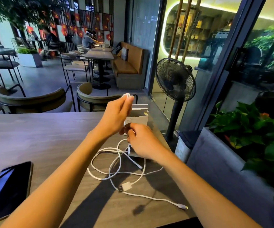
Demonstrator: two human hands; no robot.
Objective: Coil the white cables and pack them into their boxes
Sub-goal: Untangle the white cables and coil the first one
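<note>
Black phone (pixel 9 190) left of tangled white cables (pixel 116 171), wooden table (pixel 42 137).

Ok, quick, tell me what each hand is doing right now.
Left hand: raised above the table, pinching a white cable at the fingertips.
Right hand: fingers curled at the white box; what it grips cannot be told.

Your white box (pixel 137 120) carries small dark label print, too blurred to read. No other legible text or numbers.
</note>
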